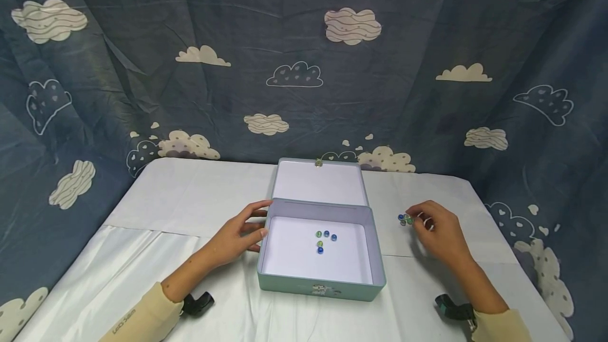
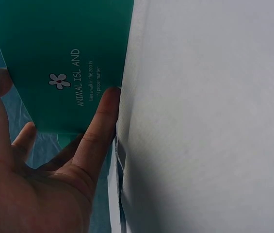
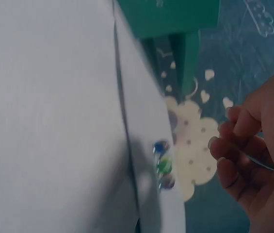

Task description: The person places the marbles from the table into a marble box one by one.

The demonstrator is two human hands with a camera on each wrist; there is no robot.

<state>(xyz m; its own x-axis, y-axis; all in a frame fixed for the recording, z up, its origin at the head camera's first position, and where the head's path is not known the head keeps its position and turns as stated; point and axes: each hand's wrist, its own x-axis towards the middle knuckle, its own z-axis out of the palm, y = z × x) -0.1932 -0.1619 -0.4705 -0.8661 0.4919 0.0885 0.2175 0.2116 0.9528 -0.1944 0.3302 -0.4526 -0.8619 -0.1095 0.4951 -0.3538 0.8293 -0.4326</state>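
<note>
A green tin box (image 1: pixel 323 288) with a pale inside stands on the white cloth, its lid (image 1: pixel 319 182) swung back. Several blue and green glass marbles (image 1: pixel 320 250) lie on its floor. My left hand (image 1: pixel 235 236) rests with spread fingers against the box's left wall; the left wrist view shows them along the green side (image 2: pixel 69 48). To the right of the box, my right hand (image 1: pixel 439 228) hovers with bent fingers right beside a small cluster of marbles (image 1: pixel 401 217). In the right wrist view, blue, green and clear marbles (image 3: pixel 164 165) sit apart from the fingertips (image 3: pixel 214 142), and no marble shows between the fingers.
The white cloth (image 1: pixel 214 189) covers the table, with a fold seam running across it. Behind it and at both sides hangs a dark blue curtain (image 1: pixel 304 15) with cloud prints. A metal clasp (image 1: pixel 319 162) sits on the lid's far edge.
</note>
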